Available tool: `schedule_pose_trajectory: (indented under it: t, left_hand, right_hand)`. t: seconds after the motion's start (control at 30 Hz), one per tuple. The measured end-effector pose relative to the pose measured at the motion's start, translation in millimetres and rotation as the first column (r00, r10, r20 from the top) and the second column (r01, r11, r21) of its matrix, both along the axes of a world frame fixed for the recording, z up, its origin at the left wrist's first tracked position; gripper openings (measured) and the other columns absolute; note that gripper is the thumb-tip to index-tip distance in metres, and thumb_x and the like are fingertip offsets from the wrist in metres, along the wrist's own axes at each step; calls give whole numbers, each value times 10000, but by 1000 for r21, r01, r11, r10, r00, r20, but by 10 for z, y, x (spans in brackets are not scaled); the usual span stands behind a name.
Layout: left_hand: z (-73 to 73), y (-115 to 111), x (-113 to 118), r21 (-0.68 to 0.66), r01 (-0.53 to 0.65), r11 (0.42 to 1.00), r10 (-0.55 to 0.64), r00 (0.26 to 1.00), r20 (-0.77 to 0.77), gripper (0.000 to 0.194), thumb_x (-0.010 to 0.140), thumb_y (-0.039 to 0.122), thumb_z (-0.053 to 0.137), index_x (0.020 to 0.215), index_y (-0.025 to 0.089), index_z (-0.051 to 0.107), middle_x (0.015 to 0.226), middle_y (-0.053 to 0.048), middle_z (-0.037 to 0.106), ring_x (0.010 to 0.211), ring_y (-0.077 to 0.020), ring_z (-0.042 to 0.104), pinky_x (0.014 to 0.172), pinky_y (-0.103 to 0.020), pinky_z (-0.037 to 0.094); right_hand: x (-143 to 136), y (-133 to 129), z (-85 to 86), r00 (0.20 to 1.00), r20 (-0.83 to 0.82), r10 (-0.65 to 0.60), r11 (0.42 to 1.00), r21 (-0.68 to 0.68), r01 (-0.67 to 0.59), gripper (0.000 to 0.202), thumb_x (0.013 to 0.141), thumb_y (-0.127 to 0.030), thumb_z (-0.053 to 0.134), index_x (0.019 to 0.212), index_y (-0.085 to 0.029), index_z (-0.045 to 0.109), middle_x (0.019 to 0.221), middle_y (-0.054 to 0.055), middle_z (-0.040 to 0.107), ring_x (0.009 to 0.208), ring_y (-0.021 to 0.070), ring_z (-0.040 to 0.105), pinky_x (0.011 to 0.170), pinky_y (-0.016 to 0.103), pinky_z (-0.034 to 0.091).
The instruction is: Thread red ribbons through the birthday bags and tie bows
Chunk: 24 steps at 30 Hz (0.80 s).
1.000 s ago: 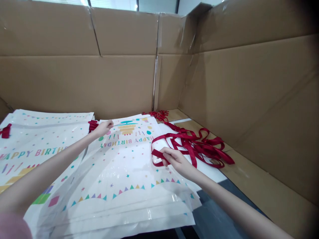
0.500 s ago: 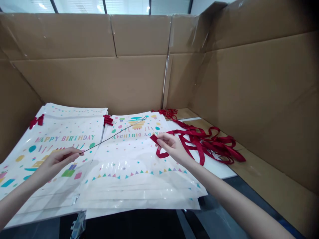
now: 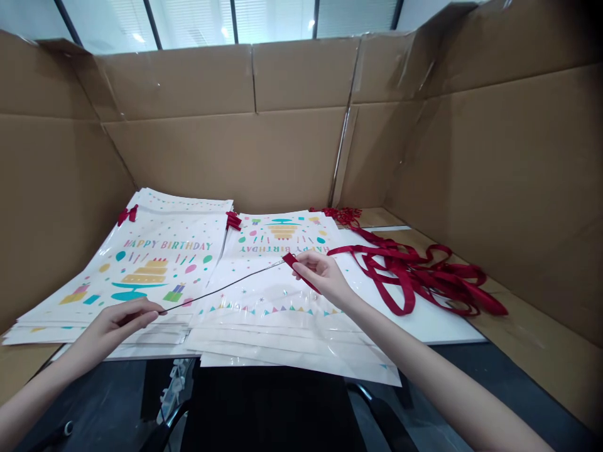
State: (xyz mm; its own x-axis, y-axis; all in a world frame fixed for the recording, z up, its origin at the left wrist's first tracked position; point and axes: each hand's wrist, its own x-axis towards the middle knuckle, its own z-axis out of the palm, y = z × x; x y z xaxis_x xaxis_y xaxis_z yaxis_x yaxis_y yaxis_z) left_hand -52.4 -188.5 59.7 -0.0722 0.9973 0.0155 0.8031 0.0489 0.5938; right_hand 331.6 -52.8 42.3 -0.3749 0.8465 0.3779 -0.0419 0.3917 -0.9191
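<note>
My left hand pinches one end of a thin dark wire, which stretches up to the right across the printed plastic. Its far, narrow looped tip meets the end of a dark red ribbon; whether the ribbon passes through the loop I cannot tell. Thumb and fingers of my right hand hold that ribbon near its end. Below both hands lie two stacks of glossy white plastic sheets or bags, a left stack and a right stack, printed with HAPPY BIRTHDAY, cakes and bunting. The right stack's print is upside down.
A tangle of red ribbon spreads over the right side, with a bunch of thinner red ribbon behind it. Short red ribbon pieces sit on the left stack's top corners. Cardboard walls enclose the back and sides. A black chair stands in front.
The wire's tip has come down and right to the ribbon end in my right hand. The view has shifted left, so the stacks appear further right.
</note>
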Motion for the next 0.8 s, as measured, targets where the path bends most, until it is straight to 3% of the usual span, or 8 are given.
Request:
schedule_pose_trajectory:
  t: [0.27,0.67,0.8]
  left_hand:
    - [-10,-139,27,71,-89,994,82,993,85,284,707,573,580,717,327,723,948,-2,709,983,-259,603,818,-272,468]
    - [-41,-203,179,44,-58,997,53,993,108,345,721,587,543,734,287,713,897,-28,697,931,-265,587,776,-283,451]
    - [-78,-240,232,29,-59,998,55,991,121,362,709,591,544,720,276,722,889,-32,704,893,-256,593,748,-271,451]
  right_hand:
    - [-27,-30,-25,1000,2,20,1000,-6,-20,281,768,-443,639,787,-166,591,683,14,612,636,122,585,631,273,497]
    - [23,-116,-40,999,1,39,998,-53,-39,285,778,-437,635,804,-159,575,678,16,605,616,113,569,535,232,446]
    - [-1,-150,-84,993,-80,90,994,-57,-95,322,771,-424,653,944,-192,513,659,-20,585,635,119,589,586,244,464]
